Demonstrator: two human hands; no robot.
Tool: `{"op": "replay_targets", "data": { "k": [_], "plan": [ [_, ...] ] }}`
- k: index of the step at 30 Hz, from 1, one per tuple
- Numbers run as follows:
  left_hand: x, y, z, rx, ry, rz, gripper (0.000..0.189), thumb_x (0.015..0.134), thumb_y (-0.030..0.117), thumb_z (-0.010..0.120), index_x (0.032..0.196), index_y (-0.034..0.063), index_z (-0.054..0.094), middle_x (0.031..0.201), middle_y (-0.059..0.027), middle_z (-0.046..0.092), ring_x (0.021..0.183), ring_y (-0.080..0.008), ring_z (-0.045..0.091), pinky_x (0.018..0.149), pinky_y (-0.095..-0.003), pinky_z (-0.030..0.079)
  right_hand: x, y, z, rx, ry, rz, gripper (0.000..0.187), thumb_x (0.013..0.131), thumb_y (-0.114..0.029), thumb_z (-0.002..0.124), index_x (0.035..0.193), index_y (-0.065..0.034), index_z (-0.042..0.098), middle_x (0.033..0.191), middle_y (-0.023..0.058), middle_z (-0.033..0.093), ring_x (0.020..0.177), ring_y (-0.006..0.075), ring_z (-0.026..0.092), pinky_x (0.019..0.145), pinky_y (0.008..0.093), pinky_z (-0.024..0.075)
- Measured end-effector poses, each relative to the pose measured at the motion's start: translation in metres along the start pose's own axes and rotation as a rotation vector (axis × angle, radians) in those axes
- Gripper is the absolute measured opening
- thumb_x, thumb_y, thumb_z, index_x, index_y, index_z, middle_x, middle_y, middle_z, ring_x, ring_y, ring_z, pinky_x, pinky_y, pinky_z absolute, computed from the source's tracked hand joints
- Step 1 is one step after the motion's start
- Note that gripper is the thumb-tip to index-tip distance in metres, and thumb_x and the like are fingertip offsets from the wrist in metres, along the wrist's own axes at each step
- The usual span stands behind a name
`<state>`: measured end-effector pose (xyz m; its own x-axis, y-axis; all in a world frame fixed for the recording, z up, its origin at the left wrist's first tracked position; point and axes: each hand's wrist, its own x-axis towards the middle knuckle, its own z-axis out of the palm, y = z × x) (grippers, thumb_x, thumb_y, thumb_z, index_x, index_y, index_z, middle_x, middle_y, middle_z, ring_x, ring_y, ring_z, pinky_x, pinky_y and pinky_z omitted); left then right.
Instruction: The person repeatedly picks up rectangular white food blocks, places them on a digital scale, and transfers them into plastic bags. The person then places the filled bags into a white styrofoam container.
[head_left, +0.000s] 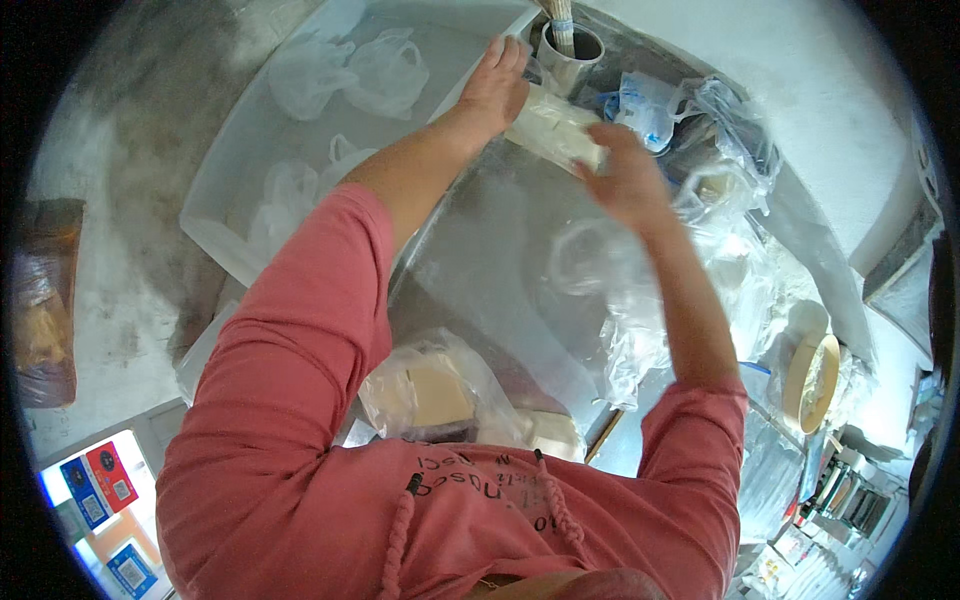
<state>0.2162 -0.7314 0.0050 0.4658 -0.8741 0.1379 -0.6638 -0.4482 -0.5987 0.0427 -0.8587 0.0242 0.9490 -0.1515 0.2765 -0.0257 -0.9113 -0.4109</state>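
Note:
A clear plastic bag with pale yellowish contents (551, 127) lies at the far end of the grey work surface (480, 247). My left hand (496, 86) is at the left end of this bag, by the rim of a translucent plastic bin, its fingers close together; whether it grips the bag is not clear. Over the right end of the bag is my right hand (626, 176), blurred, with thumb and fingers apart and touching or almost touching the plastic. Near my chest, another clear bag holds pale tan blocks (439, 394).
The translucent bin (450, 101) at the left contains several knotted plastic bags (386, 71). A metal cup (570, 56) holding a bundled brush stands beyond my hands. Crumpled plastic bags (720, 255) crowd the right side, near a round wooden-rimmed sieve (811, 384).

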Motion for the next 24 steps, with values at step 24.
{"op": "replay_targets", "data": {
  "k": [24],
  "plan": [
    [-0.169, -0.048, -0.106, -1.037, 0.157, 0.572, 0.005, 0.059, 0.013, 0.059, 0.058, 0.0093, 0.057, 0.061, -0.0019, 0.050, 0.062, -0.0179, 0.052, 0.063, -0.0296, 0.039, -0.086, -0.059, 0.009, 1.244, -0.083, 0.367, 0.019, 0.080, -0.003, 0.054, 0.098, -0.0022, 0.050, 0.079, 0.0041, 0.056, 0.076, 0.0099, 0.049, 0.071, 0.0240, 0.0378]
  ]
}}
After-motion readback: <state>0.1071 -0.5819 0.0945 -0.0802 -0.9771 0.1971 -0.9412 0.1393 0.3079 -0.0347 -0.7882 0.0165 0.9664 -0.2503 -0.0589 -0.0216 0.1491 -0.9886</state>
